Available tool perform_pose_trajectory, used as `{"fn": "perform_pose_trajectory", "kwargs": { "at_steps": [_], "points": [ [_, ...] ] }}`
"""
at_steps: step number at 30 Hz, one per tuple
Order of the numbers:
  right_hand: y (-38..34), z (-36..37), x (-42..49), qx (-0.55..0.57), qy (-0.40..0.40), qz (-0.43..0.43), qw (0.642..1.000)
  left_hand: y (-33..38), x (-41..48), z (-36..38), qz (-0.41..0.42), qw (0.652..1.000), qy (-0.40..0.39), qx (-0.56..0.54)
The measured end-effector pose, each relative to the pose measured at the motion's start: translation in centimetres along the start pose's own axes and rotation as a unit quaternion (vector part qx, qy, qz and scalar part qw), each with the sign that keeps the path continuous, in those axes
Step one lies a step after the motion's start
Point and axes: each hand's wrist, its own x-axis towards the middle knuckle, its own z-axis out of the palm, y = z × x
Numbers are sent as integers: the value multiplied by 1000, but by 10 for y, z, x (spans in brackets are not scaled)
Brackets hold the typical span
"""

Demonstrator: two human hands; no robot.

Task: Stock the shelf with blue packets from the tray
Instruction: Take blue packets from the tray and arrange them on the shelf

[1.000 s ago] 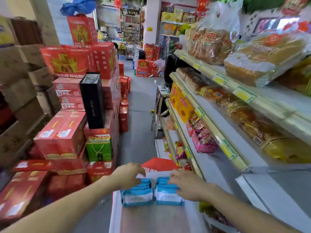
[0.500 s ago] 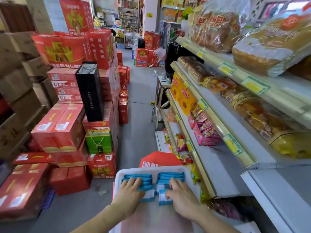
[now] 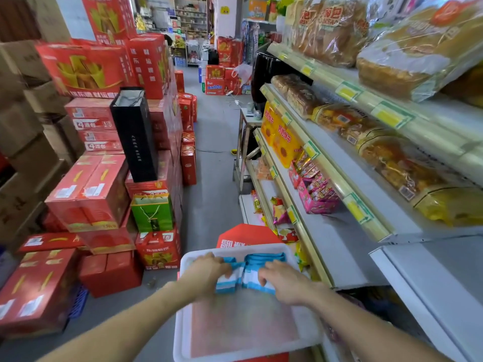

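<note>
Two stacks of blue packets (image 3: 264, 258) at far end of white tray (image 3: 180, 335), left hand (image 3: 209, 274) and right hand (image 3: 286, 283) each gripping one with curled fingers (image 3: 263, 274), beside a partly stocked snack shelf (image 3: 329, 231).

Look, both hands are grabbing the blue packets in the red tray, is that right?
Not quite: the tray is white, not red, as the head view shows. The left hand and the right hand are both grabbing the blue packets in it.
</note>
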Motion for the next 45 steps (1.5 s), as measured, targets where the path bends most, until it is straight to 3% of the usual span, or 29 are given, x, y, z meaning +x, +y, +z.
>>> {"fn": "perform_pose_trajectory", "kwargs": {
  "at_steps": [5,9,13,17,21,26,31,38,45],
  "points": [
    [17,-122,-17,-25,44,2,999,-18,35,-128,44,996,67,-37],
    [36,-249,-65,-98,127,15,987,2,76,-258,84,989,122,-29],
    [53,-349,-161,-107,209,79,969,70,111,-370,173,970,166,-48],
    [64,-393,-290,-124,252,177,943,175,138,-439,262,944,186,-69],
    [79,-385,-424,-119,283,281,909,301,151,-475,369,902,209,-82],
    [76,-327,-588,-100,282,421,856,457,146,-481,505,841,169,-99],
    [52,-281,-714,-43,303,518,799,570,123,-472,607,775,144,-106],
    [47,-235,-780,7,277,580,766,650,103,-460,658,735,111,-119],
    [92,-212,-764,9,275,565,778,669,101,-460,660,731,83,-149]
  ]
}}
